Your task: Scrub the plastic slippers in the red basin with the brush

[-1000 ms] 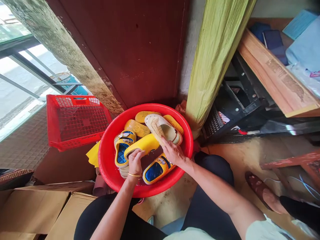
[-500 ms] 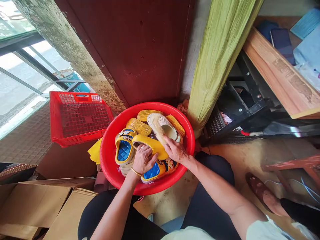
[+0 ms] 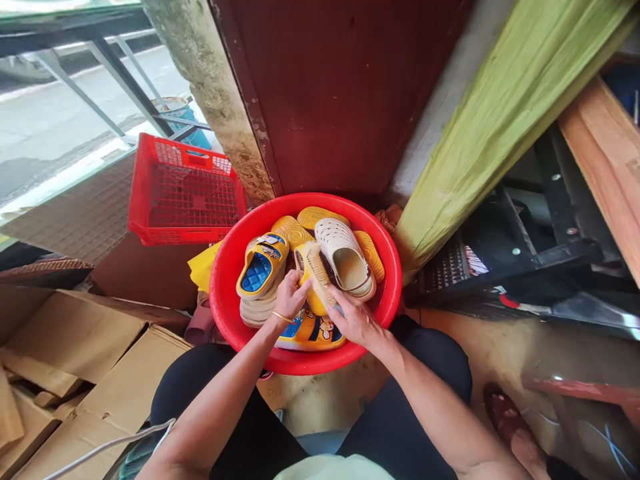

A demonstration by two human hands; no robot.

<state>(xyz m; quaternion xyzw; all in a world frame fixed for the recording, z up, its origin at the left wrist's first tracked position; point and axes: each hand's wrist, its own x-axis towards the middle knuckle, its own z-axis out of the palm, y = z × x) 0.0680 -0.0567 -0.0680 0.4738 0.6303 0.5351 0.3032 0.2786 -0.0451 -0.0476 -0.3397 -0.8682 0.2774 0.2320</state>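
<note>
My left hand (image 3: 293, 295) is closed on a yellow clog (image 3: 317, 304), held above the other footwear in a red basin (image 3: 224, 303). Pinched in the fingers of my right hand (image 3: 356, 321) is a pale scrub brush (image 3: 315, 263), which lies across the yellow clog and hides much of it. Just right of the brush is a white clog (image 3: 345, 257) with holes in its top. A yellow and blue slipper (image 3: 263, 267) rests on pale footwear at the basin's left. Another yellow and blue slipper (image 3: 320, 333) lies beneath my hands. Yellow soles (image 3: 323, 217) show toward the back.
Left of the basin stands a red plastic crate (image 3: 190, 200), with cardboard boxes (image 3: 110, 353) nearer me. A dark red door panel (image 3: 325, 100) rises behind. At the right are a green curtain (image 3: 480, 127), a black metal frame (image 3: 540, 227) and another person's foot (image 3: 510, 420).
The brush has come down from over the white clog onto the yellow clog, which is now turned more upright. The white clog is more exposed. My view has shifted, moving the surroundings.
</note>
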